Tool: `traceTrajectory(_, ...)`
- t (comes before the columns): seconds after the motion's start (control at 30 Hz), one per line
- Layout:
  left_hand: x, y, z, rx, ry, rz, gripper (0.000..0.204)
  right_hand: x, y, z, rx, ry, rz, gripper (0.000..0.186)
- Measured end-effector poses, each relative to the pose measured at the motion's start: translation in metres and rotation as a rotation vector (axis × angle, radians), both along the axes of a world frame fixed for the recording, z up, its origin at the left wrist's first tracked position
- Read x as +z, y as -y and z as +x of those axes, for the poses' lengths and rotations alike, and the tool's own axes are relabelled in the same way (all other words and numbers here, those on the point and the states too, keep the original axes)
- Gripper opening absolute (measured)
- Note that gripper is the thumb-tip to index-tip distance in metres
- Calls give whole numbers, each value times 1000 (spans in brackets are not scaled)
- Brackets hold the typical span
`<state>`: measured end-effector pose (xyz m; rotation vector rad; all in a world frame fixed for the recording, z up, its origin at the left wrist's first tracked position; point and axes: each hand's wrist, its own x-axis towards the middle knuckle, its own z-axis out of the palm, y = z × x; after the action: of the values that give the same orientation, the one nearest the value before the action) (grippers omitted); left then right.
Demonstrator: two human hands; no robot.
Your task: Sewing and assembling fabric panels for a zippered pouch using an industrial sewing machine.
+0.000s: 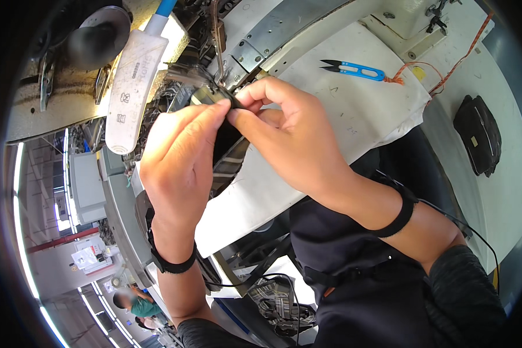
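Observation:
At the sewing machine's metal bed (255,40), my left hand (185,145) and my right hand (284,139) pinch a small dark olive fabric piece (226,136) close to the presser foot area. Their thumbs and fingertips nearly meet on it; my right fingers curl behind it, partly hidden. Striped grey fabric (229,162) hangs below, between the hands. A white plastic lamp or housing (133,93) with a blue tube stands just left of them. To the upper right, blue thread snips (354,70) lie on white material (388,110), tied to an orange cord.
A dark zipped pouch (475,133) lies at the right. A dark round machine part (98,40) is at top left. Striped cloth (272,307) sits below the worktop. Far lower left, a co-worker in green (142,304) is among other stations, with another person beside.

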<state>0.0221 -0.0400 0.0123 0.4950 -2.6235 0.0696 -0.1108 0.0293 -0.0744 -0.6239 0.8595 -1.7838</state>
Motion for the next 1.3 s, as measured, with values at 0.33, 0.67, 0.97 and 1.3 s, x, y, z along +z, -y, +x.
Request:
traceTrajectory(0.33, 2, -5, 0, 203, 117, 110, 37, -2, 10, 7, -139, -204, 32, 14)
traceTrajectory(0.67, 29, -15, -7, 177, 247, -51, 31, 13, -7, -14, 20, -527, 129, 20)
traceTrajectory(0.97, 38, -18, -19, 201, 313, 58, 26, 9, -3, -11, 27, -353, 121, 16)
traceTrajectory(1.3, 37, -28, -27, 311, 306, -37, 23, 21, 7, -32, 135, -530, 148, 23)
